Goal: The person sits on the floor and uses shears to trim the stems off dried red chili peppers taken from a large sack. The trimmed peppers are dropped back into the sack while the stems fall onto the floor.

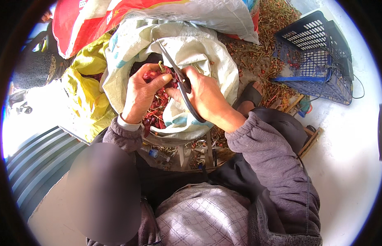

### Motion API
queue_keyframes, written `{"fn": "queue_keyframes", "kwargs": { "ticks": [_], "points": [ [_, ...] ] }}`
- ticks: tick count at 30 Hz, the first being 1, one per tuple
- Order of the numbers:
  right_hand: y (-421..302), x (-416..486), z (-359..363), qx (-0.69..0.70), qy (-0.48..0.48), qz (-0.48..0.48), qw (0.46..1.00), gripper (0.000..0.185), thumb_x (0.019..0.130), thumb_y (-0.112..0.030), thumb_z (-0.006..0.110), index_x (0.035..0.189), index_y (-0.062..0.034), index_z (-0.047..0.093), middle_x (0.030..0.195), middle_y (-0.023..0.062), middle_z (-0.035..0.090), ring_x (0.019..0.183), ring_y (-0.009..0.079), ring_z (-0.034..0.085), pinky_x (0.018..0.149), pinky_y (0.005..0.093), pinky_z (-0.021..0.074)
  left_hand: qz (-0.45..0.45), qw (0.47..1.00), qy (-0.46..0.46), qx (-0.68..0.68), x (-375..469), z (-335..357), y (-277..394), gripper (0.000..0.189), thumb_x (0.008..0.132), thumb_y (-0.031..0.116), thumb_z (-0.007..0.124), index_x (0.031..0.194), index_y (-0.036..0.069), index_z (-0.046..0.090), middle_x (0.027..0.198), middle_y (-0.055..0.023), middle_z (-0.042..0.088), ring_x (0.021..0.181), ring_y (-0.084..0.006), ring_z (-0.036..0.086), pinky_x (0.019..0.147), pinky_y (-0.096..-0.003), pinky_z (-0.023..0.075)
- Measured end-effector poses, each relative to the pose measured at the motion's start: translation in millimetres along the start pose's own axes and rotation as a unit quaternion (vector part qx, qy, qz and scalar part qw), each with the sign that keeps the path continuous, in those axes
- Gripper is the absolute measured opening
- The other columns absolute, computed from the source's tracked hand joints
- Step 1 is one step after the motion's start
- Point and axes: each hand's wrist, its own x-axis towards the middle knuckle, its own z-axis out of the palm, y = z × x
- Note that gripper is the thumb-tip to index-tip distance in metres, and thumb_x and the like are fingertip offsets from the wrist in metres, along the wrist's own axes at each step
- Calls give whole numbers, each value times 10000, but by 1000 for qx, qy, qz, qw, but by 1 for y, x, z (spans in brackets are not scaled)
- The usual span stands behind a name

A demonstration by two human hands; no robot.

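Between the thumb and fingers of my left hand [140, 89] is a dried red chili [152, 74] with its pale green stem pointing up. My right hand [206, 92] grips a pair of dark-handled scissors [170, 58], blades aimed up and left past the chili. Whether the blades touch the chili cannot be told. Both hands are over a white woven sack [231, 70] whose mouth is rolled outward. Dried red chilies and stem bits [158, 110] lie inside it, partly covered by my hands and a fold of the sack.
A large red and white sack [191, 15] lies beyond, with a yellow sack [89, 86] at left. On the right stands a blue plastic crate [314, 64] with a cable. Stem clippings [271, 24] litter the floor. A plastic bottle [158, 154] lies below the sack.
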Motion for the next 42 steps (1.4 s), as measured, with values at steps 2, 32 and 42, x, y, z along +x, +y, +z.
{"fn": "queue_keyframes", "kwargs": {
  "ticks": [2,32,42],
  "points": [
    [1,-2,-4,-30,-1,-14,999,604,849,-463,790,1083,54,585,894,238,702,833,408,701,740,468,549,0,998,55,34,4,-6,0,312,865,101,819,1117,-19,679,906,-16,706,807,-74,644,756,-229,524],
    [3,-21,9,538,-163,133,816,265,1023,-320,665,927,-102,547,628,-40,469,458,54,439,406,249,360,12,995,40,-91,12,-15,4,150,894,52,759,1030,3,715,860,-18,703,755,-89,630,733,-238,516],
    [-38,7,-73,582,-99,-90,802,256,992,-311,604,1021,-56,595,674,8,520,533,90,472,485,250,391,-198,978,15,-66,-13,10,-26,49,910,37,751,934,39,708,848,-3,695,711,-43,608,580,-213,478]
  ]
}}
